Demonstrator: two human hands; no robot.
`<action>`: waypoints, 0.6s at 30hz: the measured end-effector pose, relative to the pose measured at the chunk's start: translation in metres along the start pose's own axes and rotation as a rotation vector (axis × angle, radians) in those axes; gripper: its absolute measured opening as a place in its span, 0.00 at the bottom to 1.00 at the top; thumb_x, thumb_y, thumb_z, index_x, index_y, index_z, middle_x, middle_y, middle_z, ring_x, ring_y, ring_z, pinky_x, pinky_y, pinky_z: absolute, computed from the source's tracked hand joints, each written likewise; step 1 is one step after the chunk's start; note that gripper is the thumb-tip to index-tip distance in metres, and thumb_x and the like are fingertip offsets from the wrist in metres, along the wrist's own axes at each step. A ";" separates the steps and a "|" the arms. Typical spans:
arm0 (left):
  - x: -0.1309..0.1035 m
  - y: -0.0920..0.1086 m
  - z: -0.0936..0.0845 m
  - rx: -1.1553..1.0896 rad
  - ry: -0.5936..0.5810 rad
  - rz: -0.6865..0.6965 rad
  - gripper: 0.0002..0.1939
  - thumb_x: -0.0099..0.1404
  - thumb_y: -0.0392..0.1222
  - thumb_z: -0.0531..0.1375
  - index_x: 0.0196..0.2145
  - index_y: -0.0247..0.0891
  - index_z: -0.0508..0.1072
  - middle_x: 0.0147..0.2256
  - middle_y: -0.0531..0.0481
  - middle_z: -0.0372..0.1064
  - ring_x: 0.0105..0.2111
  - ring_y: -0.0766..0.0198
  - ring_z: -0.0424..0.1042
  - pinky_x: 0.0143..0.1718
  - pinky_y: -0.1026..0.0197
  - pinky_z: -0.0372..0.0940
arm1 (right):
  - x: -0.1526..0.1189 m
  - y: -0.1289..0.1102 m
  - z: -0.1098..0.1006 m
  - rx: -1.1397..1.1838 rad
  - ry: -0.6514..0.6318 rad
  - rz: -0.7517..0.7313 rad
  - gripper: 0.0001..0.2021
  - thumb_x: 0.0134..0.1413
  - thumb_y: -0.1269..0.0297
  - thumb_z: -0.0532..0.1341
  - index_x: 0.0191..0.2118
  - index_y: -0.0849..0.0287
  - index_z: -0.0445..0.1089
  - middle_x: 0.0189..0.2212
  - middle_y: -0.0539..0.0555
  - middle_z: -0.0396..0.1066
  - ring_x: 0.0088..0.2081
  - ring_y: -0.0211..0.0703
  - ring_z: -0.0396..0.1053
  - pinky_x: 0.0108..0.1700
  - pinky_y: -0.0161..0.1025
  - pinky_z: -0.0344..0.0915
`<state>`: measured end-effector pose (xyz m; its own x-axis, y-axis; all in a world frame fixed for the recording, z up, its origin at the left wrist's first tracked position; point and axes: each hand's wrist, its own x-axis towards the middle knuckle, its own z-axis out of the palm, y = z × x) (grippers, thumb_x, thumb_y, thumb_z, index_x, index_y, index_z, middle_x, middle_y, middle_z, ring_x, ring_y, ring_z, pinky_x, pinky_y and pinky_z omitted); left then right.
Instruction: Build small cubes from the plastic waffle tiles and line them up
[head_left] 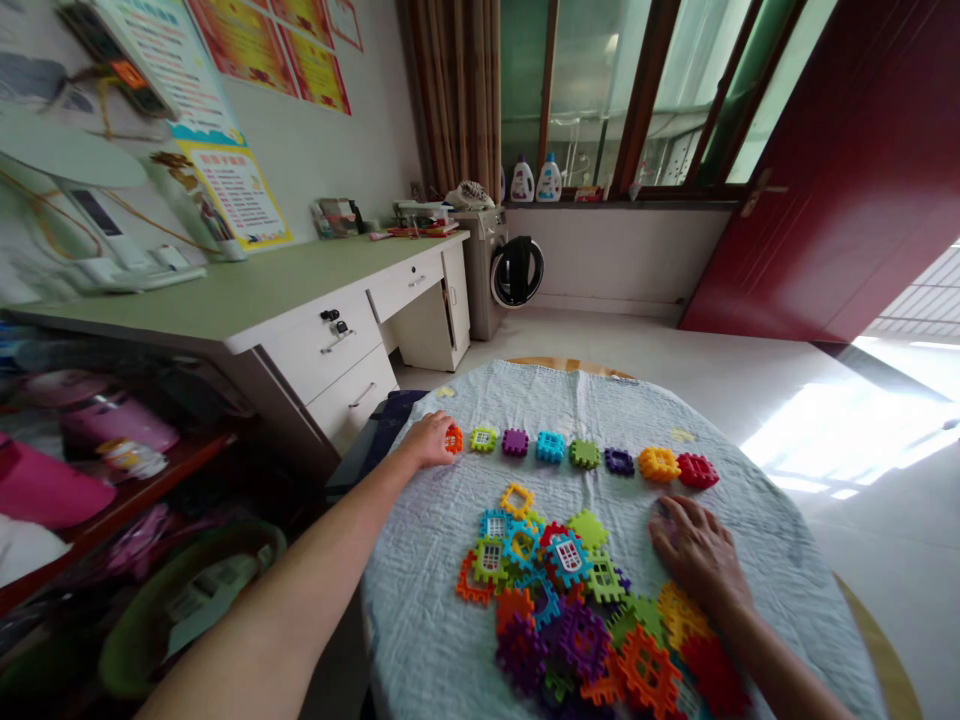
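Note:
My left hand point(431, 440) is closed on an orange building block point(454, 439) at the left end of a row. From there the row runs right through a lime block point(483, 439), a purple block point(515, 442), a blue block point(550, 447), a green block point(584, 454), a dark purple block point(619, 461), a yellow-orange stack point(658, 464) and a red stack point(698, 471). My right hand point(697, 548) lies palm down on the cloth below the red stack, fingers extended, no block visible in it. Left of it is a mixed pile of notched blocks point(570, 610).
The round table wears a pale blue cloth point(420, 560). Beyond are a desk point(300, 270) with drawers and a washing machine point(484, 270) with its door open. Low at left, a shelf holds a pink container point(45, 480) above a green basin point(127, 650). A red door point(817, 170) stands at right.

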<state>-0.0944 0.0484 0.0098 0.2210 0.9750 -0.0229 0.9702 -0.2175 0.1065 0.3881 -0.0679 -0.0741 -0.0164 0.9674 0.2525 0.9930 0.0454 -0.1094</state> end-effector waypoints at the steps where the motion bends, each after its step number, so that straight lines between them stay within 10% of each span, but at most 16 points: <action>1: 0.006 -0.002 0.001 0.005 -0.011 -0.004 0.23 0.48 0.42 0.65 0.43 0.39 0.71 0.45 0.44 0.67 0.46 0.52 0.68 0.50 0.55 0.63 | 0.000 0.000 0.000 0.004 -0.006 0.000 0.23 0.60 0.51 0.51 0.55 0.54 0.67 0.56 0.58 0.66 0.55 0.55 0.63 0.55 0.50 0.60; 18: 0.037 -0.016 0.024 0.037 -0.195 -0.007 0.26 0.46 0.37 0.62 0.46 0.40 0.71 0.46 0.46 0.66 0.44 0.52 0.68 0.45 0.57 0.64 | 0.001 -0.001 -0.002 -0.008 -0.053 0.015 0.24 0.61 0.50 0.50 0.56 0.57 0.67 0.57 0.59 0.65 0.56 0.55 0.61 0.57 0.50 0.58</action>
